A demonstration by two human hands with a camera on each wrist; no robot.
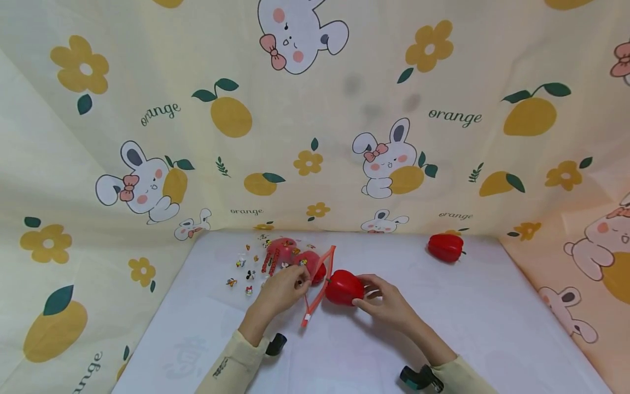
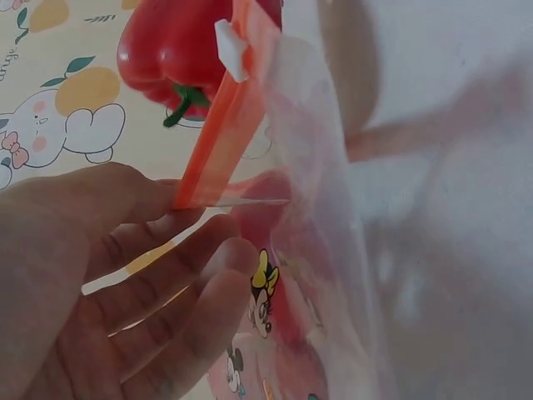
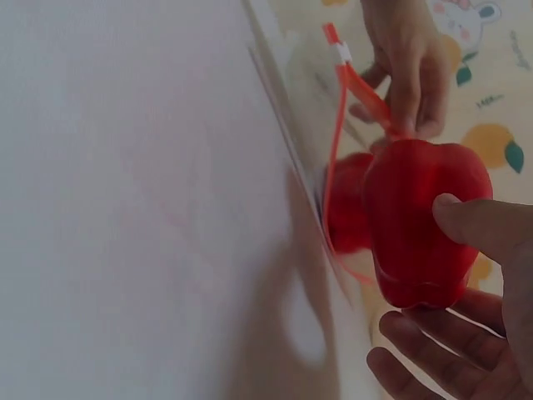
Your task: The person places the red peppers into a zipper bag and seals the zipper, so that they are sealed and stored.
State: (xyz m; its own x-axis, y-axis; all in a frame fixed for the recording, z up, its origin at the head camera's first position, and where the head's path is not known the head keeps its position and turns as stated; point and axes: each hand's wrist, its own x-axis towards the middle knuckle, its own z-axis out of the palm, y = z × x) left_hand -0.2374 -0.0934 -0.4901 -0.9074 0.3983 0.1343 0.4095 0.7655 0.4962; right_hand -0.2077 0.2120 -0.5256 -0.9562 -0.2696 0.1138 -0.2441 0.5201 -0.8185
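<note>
A clear zip bag with an orange zip edge (image 1: 315,305) and cartoon prints lies on the table, its mouth spread apart. Red things show inside it, at least one a bell pepper (image 3: 347,204). My left hand (image 1: 284,285) pinches one side of the orange edge between thumb and finger. With thumb and fingers, my right hand (image 1: 389,303) holds a red bell pepper (image 1: 344,288) right at the bag mouth. Its green stem (image 2: 187,100) points toward the bag. A white slider (image 2: 233,50) sits at one end of the zip.
Another red bell pepper (image 1: 445,248) lies at the back right of the white table (image 1: 206,350). A printed cloth (image 1: 315,109) with rabbits and oranges hangs behind and at the sides. Both wrists carry black cameras (image 1: 276,345).
</note>
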